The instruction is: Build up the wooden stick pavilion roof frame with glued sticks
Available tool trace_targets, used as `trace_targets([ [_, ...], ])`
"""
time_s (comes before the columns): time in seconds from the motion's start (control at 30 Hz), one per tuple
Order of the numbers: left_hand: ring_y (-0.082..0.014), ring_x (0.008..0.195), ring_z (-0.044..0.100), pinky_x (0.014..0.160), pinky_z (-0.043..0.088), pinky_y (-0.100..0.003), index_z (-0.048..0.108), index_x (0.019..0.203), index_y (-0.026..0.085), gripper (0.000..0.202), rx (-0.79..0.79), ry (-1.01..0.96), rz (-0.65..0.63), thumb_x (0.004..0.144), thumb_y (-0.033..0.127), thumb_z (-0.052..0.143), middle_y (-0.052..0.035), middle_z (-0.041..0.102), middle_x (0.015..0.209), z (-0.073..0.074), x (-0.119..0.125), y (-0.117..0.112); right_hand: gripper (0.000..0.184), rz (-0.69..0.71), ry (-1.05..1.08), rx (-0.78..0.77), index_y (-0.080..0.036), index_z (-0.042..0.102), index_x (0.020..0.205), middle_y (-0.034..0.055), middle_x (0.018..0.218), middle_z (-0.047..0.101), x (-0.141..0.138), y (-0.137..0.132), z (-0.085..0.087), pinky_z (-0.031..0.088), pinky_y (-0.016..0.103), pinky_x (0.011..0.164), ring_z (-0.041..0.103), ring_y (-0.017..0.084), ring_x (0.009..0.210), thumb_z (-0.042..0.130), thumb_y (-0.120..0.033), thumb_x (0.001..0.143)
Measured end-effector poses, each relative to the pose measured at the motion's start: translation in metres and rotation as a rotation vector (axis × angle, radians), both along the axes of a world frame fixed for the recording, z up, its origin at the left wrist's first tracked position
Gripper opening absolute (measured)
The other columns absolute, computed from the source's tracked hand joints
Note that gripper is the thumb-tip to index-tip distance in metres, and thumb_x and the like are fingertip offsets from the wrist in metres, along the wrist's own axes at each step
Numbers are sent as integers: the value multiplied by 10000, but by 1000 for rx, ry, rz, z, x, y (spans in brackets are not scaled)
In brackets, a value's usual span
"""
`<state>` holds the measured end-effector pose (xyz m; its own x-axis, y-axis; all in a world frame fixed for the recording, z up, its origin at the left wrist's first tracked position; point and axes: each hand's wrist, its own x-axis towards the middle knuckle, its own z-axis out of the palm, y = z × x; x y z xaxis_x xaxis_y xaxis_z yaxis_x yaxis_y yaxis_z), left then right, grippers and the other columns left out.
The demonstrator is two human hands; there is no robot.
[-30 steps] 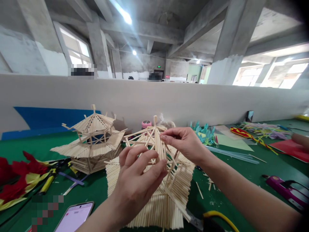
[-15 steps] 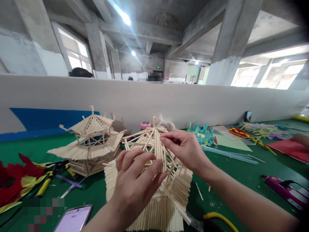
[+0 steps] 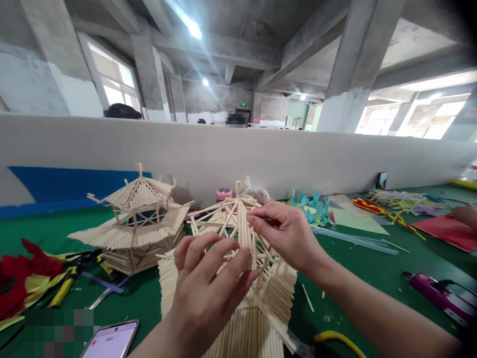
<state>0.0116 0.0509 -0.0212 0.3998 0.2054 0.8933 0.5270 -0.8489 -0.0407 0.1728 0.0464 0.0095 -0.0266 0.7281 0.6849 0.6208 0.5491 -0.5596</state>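
Note:
A half-built pagoda roof of pale wooden sticks [image 3: 238, 298] stands on the green table in front of me. My left hand [image 3: 208, 288] rests on its upper frame, fingers curled round the thin sticks. My right hand [image 3: 285, 233] pinches a stick near the top of the frame, beside the upright centre post [image 3: 238, 190]. A finished two-tier stick pagoda [image 3: 139, 221] stands to the left, untouched.
A phone [image 3: 112, 340] lies at the near left, with yellow-handled pliers [image 3: 61, 291] and red paper flowers [image 3: 22, 278] beyond. A purple glue gun [image 3: 439, 296], a yellow cord [image 3: 335, 338], teal paper shapes [image 3: 313, 204] and coloured strips lie to the right. Another person's hand [image 3: 465, 215] shows far right.
The view has shifted slightly right and down. Both hands keep their places on the stick frame, with small finger adjustments only.

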Motion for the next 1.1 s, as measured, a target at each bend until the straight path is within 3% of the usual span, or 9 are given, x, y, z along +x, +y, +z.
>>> trace_targets([
  [0.57, -222, 799, 505, 732, 350, -434, 616, 809, 209, 204, 119, 28, 19, 627, 139, 676, -30, 638, 784, 3, 2, 0, 153, 27, 43, -7, -203, 660, 806, 12, 724, 627, -1, 2, 1, 427, 260, 618, 556, 123, 676, 513, -189, 765],
  [0.83, -231, 845, 475, 734, 353, -420, 603, 828, 232, 202, -80, 0, -18, 652, 145, 651, -21, 610, 815, 4, 1, -2, 153, 21, 31, 9, -195, 655, 808, 12, 715, 615, -2, 1, 2, 417, 256, 590, 541, 117, 652, 506, -194, 772],
  [1.1, -221, 844, 449, 729, 329, -413, 620, 827, 261, 185, -6, 35, -42, 672, 161, 640, -13, 588, 818, 5, 1, 3, 135, 8, 20, 19, -172, 633, 835, 18, 761, 617, -2, 3, -1, 421, 232, 578, 539, 104, 658, 523, -198, 761],
])
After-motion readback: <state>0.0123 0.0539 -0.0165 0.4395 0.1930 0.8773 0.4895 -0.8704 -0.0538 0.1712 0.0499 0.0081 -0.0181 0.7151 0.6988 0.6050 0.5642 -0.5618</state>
